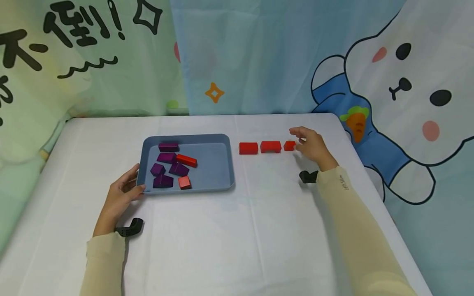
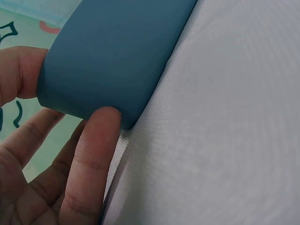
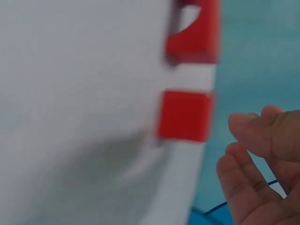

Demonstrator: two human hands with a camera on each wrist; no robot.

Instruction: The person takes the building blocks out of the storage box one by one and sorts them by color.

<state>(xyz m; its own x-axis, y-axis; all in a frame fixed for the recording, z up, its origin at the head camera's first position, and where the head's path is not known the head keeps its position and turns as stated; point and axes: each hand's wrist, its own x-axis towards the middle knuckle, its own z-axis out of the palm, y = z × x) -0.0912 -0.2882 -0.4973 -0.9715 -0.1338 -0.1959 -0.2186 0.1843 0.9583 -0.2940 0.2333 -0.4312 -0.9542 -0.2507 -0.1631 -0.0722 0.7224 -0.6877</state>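
A blue-grey tray (image 1: 211, 164) lies on the table, with several purple blocks (image 1: 163, 181) and two red blocks (image 1: 184, 182) in its left half. My left hand (image 1: 120, 197) holds the tray's near left corner; in the left wrist view the thumb (image 2: 93, 159) presses one side and a finger touches the adjoining one. To the right of the tray, three red blocks stand in a row: a rectangular one (image 1: 248, 148), an arched one (image 1: 270, 146) and a small one (image 1: 289, 146). Beside the small block (image 3: 185, 116), my right hand (image 1: 312, 147) hovers with relaxed fingers and holds nothing.
A white cloth covers the table (image 1: 207, 242). Its far edge meets a hanging curtain (image 1: 252, 57) printed with a cartoon animal. Black wrist cameras sit on both wrists, the right one (image 1: 309, 176) close above the cloth.
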